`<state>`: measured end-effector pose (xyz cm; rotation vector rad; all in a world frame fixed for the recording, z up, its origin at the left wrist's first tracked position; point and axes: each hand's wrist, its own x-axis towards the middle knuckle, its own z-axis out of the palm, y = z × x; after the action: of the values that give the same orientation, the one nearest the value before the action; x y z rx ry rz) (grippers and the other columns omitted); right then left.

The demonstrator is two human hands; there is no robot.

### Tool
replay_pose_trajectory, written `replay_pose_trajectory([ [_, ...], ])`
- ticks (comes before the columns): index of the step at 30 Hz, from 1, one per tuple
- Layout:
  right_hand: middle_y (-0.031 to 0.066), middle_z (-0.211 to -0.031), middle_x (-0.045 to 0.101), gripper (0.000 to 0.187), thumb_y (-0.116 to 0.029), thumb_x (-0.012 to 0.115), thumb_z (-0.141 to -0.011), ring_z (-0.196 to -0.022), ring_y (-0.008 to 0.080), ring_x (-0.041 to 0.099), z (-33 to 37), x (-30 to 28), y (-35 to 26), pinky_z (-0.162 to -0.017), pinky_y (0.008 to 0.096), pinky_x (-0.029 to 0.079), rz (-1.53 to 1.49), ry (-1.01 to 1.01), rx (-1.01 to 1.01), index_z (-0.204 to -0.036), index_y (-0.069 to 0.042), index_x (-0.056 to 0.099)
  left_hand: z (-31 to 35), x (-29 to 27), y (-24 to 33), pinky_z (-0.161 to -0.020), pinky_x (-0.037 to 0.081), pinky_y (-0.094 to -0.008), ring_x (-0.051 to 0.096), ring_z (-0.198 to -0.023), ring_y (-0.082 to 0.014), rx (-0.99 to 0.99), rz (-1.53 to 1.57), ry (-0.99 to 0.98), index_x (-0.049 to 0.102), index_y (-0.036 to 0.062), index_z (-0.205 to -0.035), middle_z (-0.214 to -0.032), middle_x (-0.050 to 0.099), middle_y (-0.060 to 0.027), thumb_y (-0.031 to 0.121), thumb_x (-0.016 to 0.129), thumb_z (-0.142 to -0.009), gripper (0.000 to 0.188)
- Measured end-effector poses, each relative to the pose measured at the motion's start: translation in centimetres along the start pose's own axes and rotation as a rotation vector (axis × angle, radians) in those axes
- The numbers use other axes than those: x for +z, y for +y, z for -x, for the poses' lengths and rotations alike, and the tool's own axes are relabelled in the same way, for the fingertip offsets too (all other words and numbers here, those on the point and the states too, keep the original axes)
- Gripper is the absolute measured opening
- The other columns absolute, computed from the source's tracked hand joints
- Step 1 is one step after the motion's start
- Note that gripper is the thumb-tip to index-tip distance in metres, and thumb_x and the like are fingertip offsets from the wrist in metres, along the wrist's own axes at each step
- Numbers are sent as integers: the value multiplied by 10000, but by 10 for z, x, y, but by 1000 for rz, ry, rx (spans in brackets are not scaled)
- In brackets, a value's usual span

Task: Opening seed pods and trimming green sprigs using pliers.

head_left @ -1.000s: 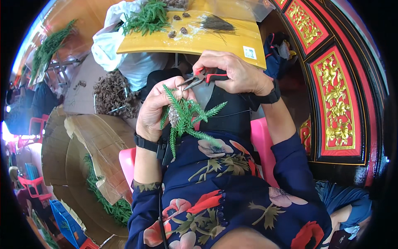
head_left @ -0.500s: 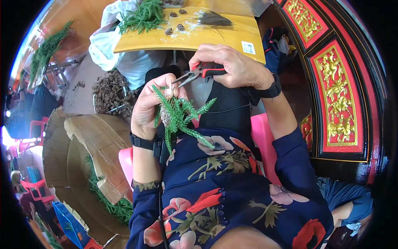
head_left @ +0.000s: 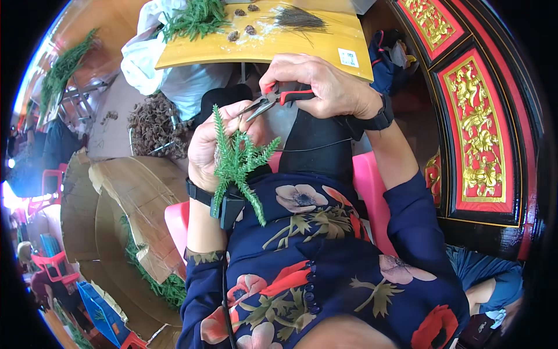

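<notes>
My left hand [head_left: 204,142] pinches an artificial pine sprig [head_left: 241,166] by its stem, its green branches fanned out toward my lap. From the right, my right hand [head_left: 325,87] grips long-nose pliers [head_left: 270,103] with red and black handles. The jaws are parted, with their tips close to my left fingertips at the stem. I cannot make out whether they touch the stem or a wire there.
Ahead stands a yellow table [head_left: 256,55] with green sprigs [head_left: 195,20], several pine cones [head_left: 250,29] and a bundle of thin dark wires [head_left: 299,20]. A heap of brown cones [head_left: 156,128] and an open cardboard box [head_left: 110,232] are on my left.
The sprig has turned in my left hand, so its branches now hang lower and further left. The pliers have shifted slightly and their jaws stay parted beside my left fingertips.
</notes>
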<state>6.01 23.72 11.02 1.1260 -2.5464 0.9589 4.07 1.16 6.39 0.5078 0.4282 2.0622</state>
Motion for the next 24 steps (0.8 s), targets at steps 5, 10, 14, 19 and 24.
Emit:
replay_pose_trajectory([
  [5, 113, -973, 593, 367, 8, 626, -658, -895, 305, 587, 1, 2, 0, -782, 347, 468, 10, -5, 34, -1021, -32, 592, 1, -6, 0, -536, 439, -244, 526, -583, -153, 7, 16, 82, 526, -33, -884, -736, 561, -129, 107, 614, -818, 178],
  [10, 129, -894, 624, 299, 2, 633, -679, -787, 294, 616, 3, 4, -4, -708, 330, 492, -38, 54, 135, -978, -5, 621, 0, -8, 5, -545, 443, -240, 523, -584, -152, 32, -42, 50, 536, -55, -955, -786, 576, -130, 107, 613, -828, 219],
  [14, 137, -814, 637, 245, -14, 637, -691, -735, 295, 618, 7, 4, -13, -679, 332, 489, 2, 42, 323, -934, 8, 633, 2, 3, 14, -577, 441, -207, 529, -607, -113, 155, -377, 240, 577, -50, -962, -801, 597, -84, 114, 635, -831, 217],
  [19, 141, -767, 640, 192, -23, 626, -697, -712, 307, 611, 10, 17, -25, -668, 348, 480, 127, 120, 514, -885, 17, 631, 0, 11, 14, -620, 424, -168, 532, -645, -58, 284, -1001, 641, 630, -15, -888, -803, 610, -16, 97, 659, -819, 136],
  [24, 137, -823, 623, 237, -31, 624, -697, -776, 330, 595, 11, 15, -17, -707, 371, 464, 173, 88, 429, -932, 0, 608, 0, 15, 9, -626, 421, -161, 544, -675, -39, 393, -937, 647, 642, -4, -873, -800, 617, 4, 81, 647, -822, 99],
])
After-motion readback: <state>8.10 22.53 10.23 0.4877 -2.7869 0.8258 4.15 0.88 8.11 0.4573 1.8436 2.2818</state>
